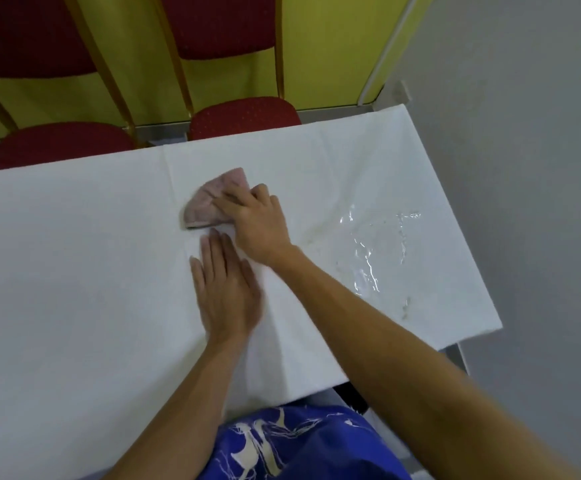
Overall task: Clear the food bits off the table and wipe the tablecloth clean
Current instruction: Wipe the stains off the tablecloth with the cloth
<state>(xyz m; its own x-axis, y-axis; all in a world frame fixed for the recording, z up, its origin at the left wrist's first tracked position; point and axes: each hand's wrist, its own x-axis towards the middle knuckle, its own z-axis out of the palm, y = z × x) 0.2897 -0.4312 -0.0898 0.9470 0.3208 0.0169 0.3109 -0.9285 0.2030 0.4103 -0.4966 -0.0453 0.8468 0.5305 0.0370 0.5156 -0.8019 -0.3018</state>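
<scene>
Tablecloth (pixel 74 271), smooth white; right hand (pixel 254 220) presses straight fingers on crumpled pink rag (pixel 209 202), left hand (pixel 225 289) lies flat at its six o'clock

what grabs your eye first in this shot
The right hand presses a pink cloth onto the white tablecloth mid-table, with the left hand flat just nearer the person. To the right, a glistening wet patch with yellowish stains lies near the table's end; red chairs stand along the far side.
</scene>
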